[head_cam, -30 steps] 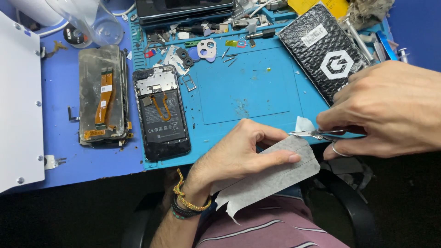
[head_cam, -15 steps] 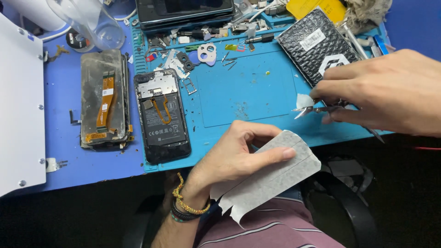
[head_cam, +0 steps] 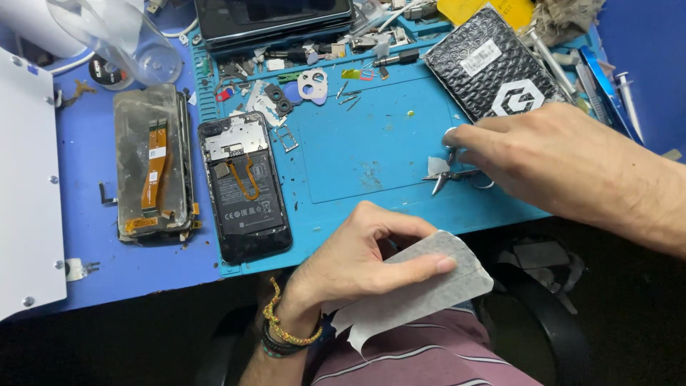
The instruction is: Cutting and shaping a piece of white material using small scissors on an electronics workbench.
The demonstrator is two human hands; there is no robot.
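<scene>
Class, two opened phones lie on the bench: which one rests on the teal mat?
The black-framed phone with the looped orange cable; the grey one left of it lies on the blue surface.

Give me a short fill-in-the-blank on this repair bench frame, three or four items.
1. The left hand pinches a grey sheet between thumb and ____.
2. The right hand rests on small scissors lying on the ____ mat.
3. The opened phone lies with its ____ cable looping across the battery.
4. The black bubble pouch sits at the mat's far ____ corner.

Missing words: fingers; blue; orange; right
</scene>
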